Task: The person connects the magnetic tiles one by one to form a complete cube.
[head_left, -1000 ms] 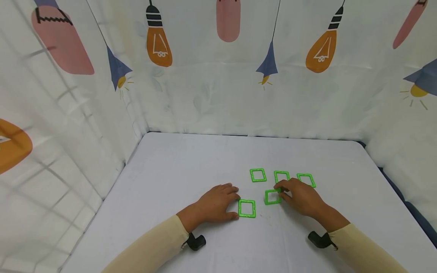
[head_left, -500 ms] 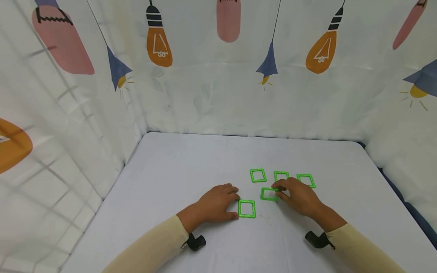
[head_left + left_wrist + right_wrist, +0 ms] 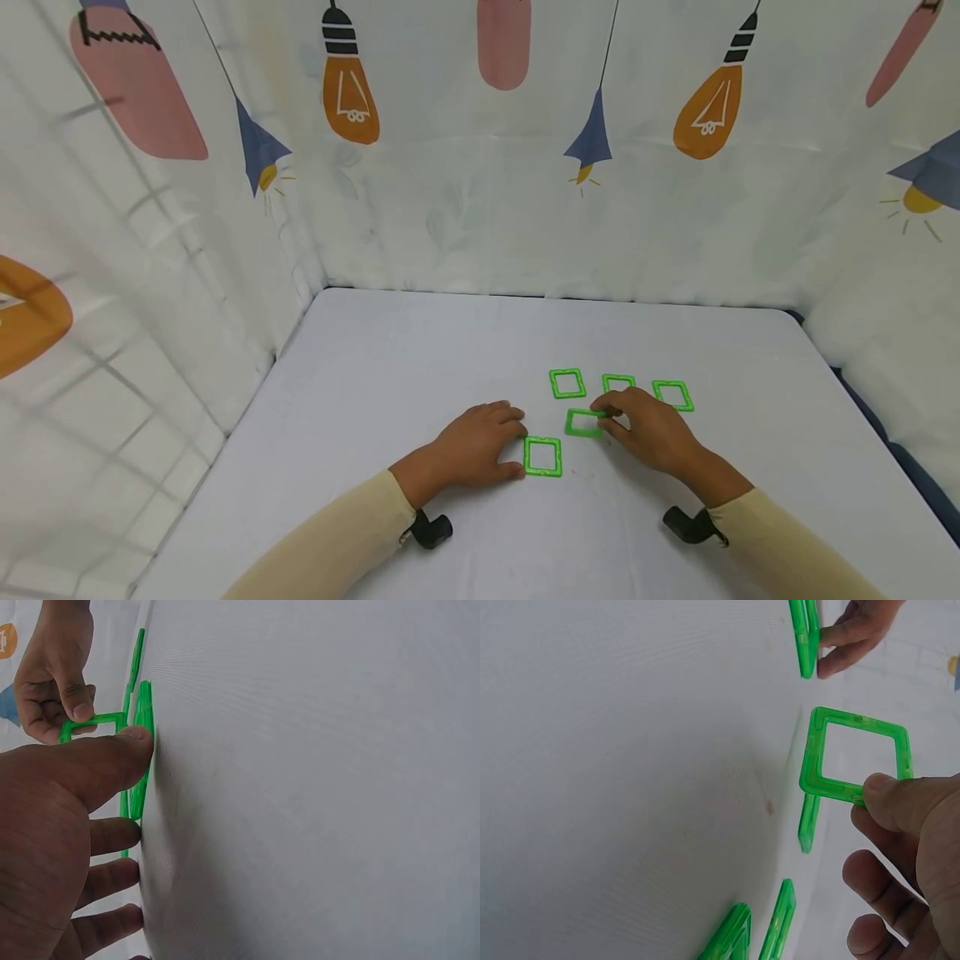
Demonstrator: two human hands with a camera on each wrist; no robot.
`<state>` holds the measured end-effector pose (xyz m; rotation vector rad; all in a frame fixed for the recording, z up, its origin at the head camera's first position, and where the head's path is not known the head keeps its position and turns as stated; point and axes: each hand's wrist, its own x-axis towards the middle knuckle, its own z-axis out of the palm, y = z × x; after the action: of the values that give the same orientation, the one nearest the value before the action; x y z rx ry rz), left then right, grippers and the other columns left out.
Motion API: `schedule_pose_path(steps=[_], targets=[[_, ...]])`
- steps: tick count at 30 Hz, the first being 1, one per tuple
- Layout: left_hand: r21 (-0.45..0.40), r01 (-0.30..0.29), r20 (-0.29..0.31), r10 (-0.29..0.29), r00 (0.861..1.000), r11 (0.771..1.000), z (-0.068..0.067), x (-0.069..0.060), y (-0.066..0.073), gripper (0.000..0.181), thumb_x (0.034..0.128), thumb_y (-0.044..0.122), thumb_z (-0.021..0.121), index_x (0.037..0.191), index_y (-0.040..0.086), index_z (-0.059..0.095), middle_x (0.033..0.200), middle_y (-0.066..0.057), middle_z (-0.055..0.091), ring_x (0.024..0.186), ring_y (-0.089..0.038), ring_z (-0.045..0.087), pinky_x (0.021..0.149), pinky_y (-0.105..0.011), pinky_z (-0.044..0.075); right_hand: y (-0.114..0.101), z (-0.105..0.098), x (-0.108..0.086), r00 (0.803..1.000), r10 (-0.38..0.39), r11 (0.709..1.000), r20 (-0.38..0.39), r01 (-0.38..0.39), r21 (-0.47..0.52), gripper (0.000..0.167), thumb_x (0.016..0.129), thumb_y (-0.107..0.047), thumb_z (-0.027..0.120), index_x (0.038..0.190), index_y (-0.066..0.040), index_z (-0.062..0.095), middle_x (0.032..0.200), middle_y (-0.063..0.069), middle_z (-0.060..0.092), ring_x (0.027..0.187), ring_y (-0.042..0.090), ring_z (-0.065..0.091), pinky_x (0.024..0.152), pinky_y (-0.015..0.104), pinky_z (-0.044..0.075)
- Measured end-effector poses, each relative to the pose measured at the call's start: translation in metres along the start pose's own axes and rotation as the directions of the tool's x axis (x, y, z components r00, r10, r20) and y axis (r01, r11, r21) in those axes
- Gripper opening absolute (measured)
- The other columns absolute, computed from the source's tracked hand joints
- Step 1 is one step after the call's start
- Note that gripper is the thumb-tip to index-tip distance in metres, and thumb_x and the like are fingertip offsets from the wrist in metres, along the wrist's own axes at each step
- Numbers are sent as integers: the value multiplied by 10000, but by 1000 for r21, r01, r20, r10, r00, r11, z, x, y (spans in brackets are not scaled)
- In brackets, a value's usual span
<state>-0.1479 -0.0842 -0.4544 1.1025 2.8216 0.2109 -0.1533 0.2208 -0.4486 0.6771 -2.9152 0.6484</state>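
My left hand rests on the white table, fingers spread, thumb and fingertips touching the left side of a green square frame that lies flat. In the left wrist view the thumb of the left hand overlaps that square. Thumb and finger of my right hand pinch the right edge of another green square frame, held tilted just right of and behind the first. The right wrist view shows this held square raised off the table, pinched at one corner side by the right hand.
Three more green squares lie in a row behind the hands: one at left, a middle one partly covered by the right hand, and one at right. A patterned white curtain stands behind the table.
The right hand has moved left and slightly away from the body, carrying its pinched square, which now looks more tilted. The left hand and its square have stayed in place.
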Motion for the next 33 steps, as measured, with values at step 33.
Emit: schedule_pose_path(steps=[33], targets=[[11, 8, -23, -8, 1000, 1000, 5, 1, -2, 511, 924, 513, 723, 1316, 192, 653, 1470, 9, 537, 1412, -217, 431, 1146, -404, 349, -20, 4, 12, 1000, -21, 1000, 1, 21, -13, 251, 887, -191, 825, 1110, -254, 728, 1003, -105, 703, 977, 136, 651, 729, 324, 528]])
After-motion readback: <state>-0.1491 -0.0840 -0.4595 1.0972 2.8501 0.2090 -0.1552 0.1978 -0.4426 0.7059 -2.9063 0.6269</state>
